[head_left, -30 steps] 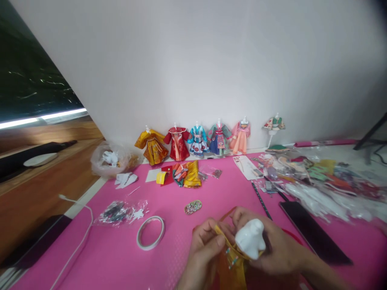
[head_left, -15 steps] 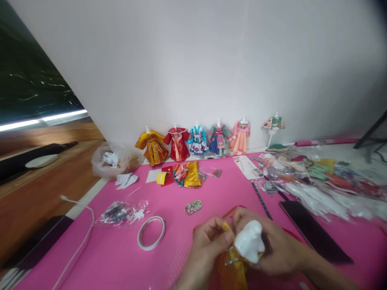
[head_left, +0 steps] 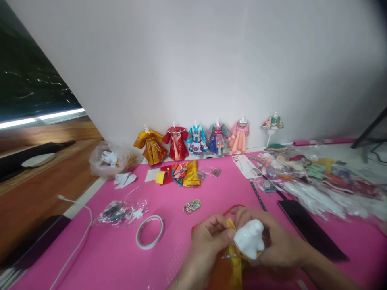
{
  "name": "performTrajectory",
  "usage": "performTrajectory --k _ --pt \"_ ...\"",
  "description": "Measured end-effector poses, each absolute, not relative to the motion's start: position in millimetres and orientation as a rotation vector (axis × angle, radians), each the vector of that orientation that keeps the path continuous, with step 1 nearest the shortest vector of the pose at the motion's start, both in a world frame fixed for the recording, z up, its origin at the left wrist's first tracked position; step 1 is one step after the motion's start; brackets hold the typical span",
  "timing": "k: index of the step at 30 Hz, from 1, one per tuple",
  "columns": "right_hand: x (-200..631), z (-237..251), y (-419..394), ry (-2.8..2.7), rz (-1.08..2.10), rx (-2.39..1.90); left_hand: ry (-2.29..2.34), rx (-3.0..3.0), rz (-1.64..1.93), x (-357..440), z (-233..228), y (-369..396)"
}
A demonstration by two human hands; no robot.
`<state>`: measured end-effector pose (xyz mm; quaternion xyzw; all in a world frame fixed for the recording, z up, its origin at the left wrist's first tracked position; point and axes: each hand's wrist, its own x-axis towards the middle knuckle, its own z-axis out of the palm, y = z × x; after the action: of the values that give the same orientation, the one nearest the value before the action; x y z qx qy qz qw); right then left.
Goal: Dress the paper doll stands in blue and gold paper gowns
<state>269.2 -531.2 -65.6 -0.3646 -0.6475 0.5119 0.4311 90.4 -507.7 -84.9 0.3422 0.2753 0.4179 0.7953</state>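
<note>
Head camera looks down at a pink mat [head_left: 181, 189] with two bare hands at the near edge. The right hand [head_left: 279, 245] is wrapped around a small white doll form [head_left: 250, 238], so the white shape pokes out between its thumb and fingers. The left hand [head_left: 208, 241] pinches a strip of yellow cloth [head_left: 232, 257] right beside the form, on its left side. Thumb and first finger are squeezed shut on the cloth.

A second ago the yellow strip stood out more and ran up over the left fingers. Now it sits lower and tighter against the white form, and the left fingers have slid in closer to it. It looks like the cloth is being pulled snug around the form. Orange see-through cloth [head_left: 223, 274] hangs under both hands.

The white form touches the right fingers all round its back, and the left fingertips touch the cloth just next to it. Nothing is let go.

Farther out on the mat lie a ring of tape [head_left: 150, 232] to the left, a little bead patch [head_left: 192, 206] in the middle, and a black phone [head_left: 311, 235] to the right. At the far wall stands a row of tiny dresses [head_left: 196, 141]. Plastic bags of parts [head_left: 320, 181] pile up on the far right.
</note>
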Motion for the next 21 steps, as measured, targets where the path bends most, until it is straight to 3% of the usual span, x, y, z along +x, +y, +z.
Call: performTrajectory --k 7,21 --pt "268.0 -72.9 -531.7 -1.45 1.439 -0.926 0.596 0.74 0.891 90.1 -87.0 -504.3" --pt "274.0 -50.9 -522.3 -1.726 1.174 -1.124 0.689 0.908 0.811 84.4 -71.5 -499.1"
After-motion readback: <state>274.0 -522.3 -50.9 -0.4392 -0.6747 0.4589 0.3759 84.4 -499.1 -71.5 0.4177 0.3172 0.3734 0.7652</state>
